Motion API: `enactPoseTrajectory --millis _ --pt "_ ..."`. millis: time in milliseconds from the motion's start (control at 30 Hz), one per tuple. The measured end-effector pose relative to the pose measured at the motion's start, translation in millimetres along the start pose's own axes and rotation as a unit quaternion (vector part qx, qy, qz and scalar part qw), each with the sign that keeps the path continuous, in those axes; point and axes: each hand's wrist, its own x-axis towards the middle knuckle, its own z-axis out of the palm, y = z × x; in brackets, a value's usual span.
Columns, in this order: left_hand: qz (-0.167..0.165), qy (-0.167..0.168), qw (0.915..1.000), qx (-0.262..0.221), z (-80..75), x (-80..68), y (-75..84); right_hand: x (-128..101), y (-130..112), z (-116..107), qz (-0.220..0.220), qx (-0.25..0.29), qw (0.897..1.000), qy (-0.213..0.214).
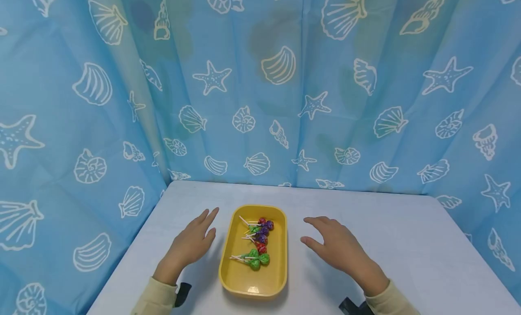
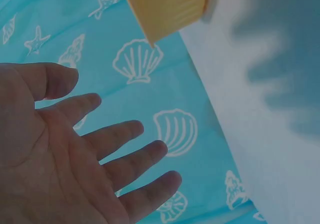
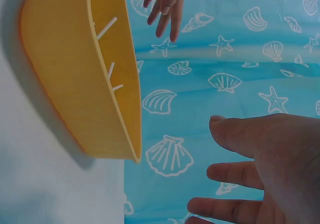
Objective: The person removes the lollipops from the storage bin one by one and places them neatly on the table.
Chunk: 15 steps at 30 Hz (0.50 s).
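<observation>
The yellow oblong plastic tray [image 1: 254, 281] lies between your left hand [image 1: 189, 242] and right hand [image 1: 339, 245]. Inside it are round multicoloured wrapped lollipops [image 1: 262, 249].

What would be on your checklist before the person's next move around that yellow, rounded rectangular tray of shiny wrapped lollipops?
1. Left grip free: ok, open and holding nothing.
2. Right grip free: ok, also open and holding nothing.
3. Yellow, rounded rectangular tray between them, touched by neither: ok, a gap shows on each side.
4. Tray resting on the smooth white tabletop: ok, its open side faces up.
5. Round, shiny-wrapped red, purple and green lollipops inside the tray: ok, every one in sight lies within its rim.
6. Exact lollipop count: cannot tell, since several overlap.
</observation>
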Motion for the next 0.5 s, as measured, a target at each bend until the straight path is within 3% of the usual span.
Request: enactPoseTrajectory --millis 267,500 --pt "-0.005 -0.001 0.9999 -0.012 5.4 -0.2 0.0 0.3 -6.6 4.2 0.000 0.006 1.000 -0.002" --pt "-0.011 -0.010 0.9996 -0.025 10.4 0.0 0.4 -1.7 -10.3 2.2 -0.027 0.012 1.000 0.005"
